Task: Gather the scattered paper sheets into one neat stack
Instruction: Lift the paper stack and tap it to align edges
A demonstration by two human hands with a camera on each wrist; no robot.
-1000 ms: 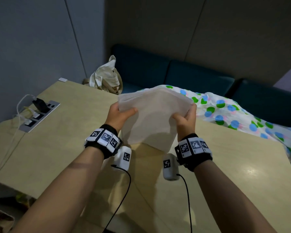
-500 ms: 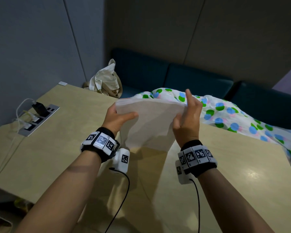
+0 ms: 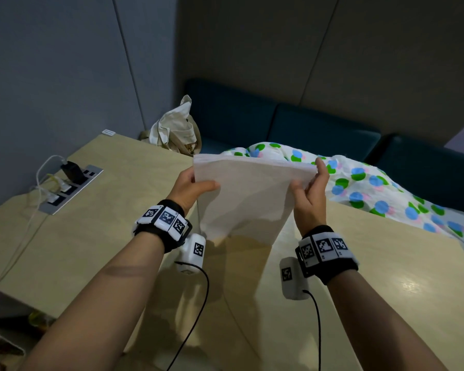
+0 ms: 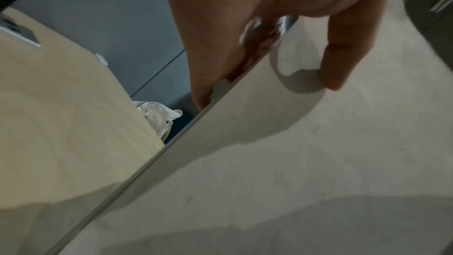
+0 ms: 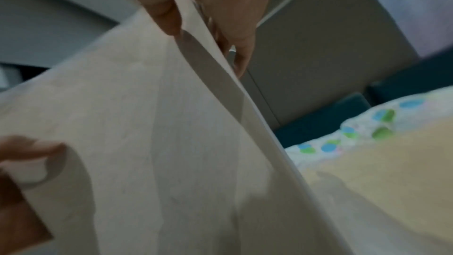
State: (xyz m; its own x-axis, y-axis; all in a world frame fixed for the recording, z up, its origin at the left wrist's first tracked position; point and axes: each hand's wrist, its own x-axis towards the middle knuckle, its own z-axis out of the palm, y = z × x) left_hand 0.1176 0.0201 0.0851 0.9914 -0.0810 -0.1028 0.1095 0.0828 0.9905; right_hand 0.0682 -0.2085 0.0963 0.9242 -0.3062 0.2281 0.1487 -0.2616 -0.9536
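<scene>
A stack of white paper sheets (image 3: 247,194) stands upright on its lower edge on the pale wooden table (image 3: 97,236), held between both hands. My left hand (image 3: 192,187) grips the stack's left edge, thumb on the near face and fingers behind. My right hand (image 3: 310,188) holds the right edge, thumb in front and fingers reaching up behind the top corner. The left wrist view shows my thumb pressed on the paper (image 4: 294,162). In the right wrist view the sheet edges (image 5: 171,143) fan slightly under my fingers.
A polka-dot cloth (image 3: 373,188) lies over the table's far right side. A cream tote bag (image 3: 176,129) sits at the far edge by a dark blue bench (image 3: 319,129). A socket panel with plugged cables (image 3: 70,186) is set in the table at left.
The stack has stayed upright between my hands. My right hand slid up the right edge and then settled with fingers behind the top corner; the sheets' top edges look more even.
</scene>
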